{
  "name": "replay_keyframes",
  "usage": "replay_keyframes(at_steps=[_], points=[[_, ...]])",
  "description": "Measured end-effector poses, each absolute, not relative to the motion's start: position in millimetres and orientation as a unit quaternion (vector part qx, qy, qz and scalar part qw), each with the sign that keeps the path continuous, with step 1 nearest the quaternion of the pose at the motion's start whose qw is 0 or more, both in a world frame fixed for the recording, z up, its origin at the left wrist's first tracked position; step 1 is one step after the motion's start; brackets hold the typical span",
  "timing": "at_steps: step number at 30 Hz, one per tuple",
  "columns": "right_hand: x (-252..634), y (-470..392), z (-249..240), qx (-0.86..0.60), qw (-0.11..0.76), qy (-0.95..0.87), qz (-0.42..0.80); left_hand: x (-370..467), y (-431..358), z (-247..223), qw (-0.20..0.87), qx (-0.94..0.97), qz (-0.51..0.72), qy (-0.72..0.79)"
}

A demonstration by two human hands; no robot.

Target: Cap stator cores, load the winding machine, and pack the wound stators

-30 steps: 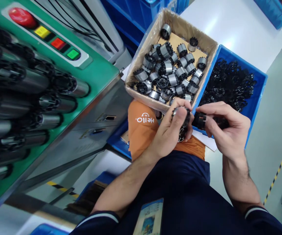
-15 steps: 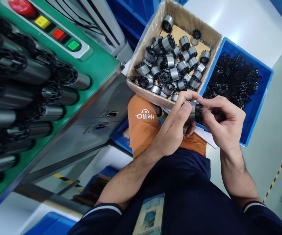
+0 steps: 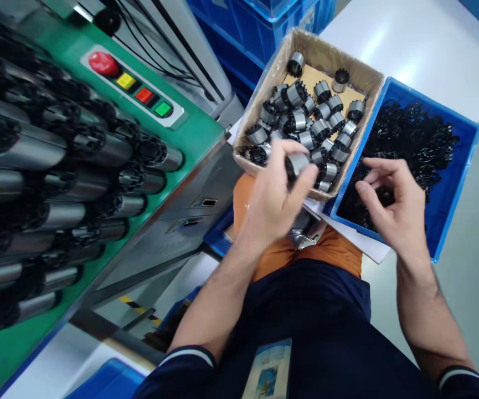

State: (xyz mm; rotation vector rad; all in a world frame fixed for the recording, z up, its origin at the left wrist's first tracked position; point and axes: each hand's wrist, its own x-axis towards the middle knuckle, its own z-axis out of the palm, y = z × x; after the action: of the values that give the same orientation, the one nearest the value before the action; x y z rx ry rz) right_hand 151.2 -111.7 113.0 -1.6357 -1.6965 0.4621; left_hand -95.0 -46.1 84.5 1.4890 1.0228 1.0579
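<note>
My left hand [image 3: 270,191], slightly blurred, is closed around a short metal cylinder [image 3: 298,163] with a black end, held over the near edge of the cardboard box [image 3: 251,162]. Inside that box lie several similar metal cylinders [image 3: 305,138] with black toothed ends. To the right, my right hand [image 3: 395,202] hovers over the blue bin [image 3: 451,208] of loose black toothed plastic rings [image 3: 413,138]. Its thumb and forefinger are apart at the tips, while the other fingers curl around a dark piece [image 3: 385,195] that looks like a black plastic ring.
On the left stands a green machine top [image 3: 206,119] with rows of metal cylinders [image 3: 98,147] and a panel with a red button [image 3: 104,64]. Blue crates [image 3: 256,27] are stacked behind the box. A white table [image 3: 409,50] extends beyond the bin.
My hands have separated. The left carried the metal cylinder away to the left, over the box edge; the right let go of that cylinder and moved slightly right. The view has shifted.
</note>
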Motion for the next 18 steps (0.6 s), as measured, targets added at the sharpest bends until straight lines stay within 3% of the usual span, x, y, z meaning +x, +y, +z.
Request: replay_keyframes(at_steps=[3, 6, 11, 14, 18], points=[[197, -103, 89, -0.721, 0.154, -0.661, 0.140, -113, 13, 66, 0.323, 0.689, 0.401, 0.509], [222, -99, 65, -0.750, -0.031, -0.645, 0.141, -115, 53, 57, 0.287, 0.711, 0.368, 0.526], [227, -99, 51, -0.752, -0.049, -0.639, 0.154, -101, 46, 79, 0.269, 0.685, 0.411, 0.538], [229, -98, 52, -0.754, -0.050, -0.637, 0.156, -98, 21, 90, 0.355, 0.655, 0.444, 0.498], [231, -91, 49, -0.756, -0.054, -0.634, 0.154, -93, -21, 89, 0.637, 0.525, 0.439, 0.354]])
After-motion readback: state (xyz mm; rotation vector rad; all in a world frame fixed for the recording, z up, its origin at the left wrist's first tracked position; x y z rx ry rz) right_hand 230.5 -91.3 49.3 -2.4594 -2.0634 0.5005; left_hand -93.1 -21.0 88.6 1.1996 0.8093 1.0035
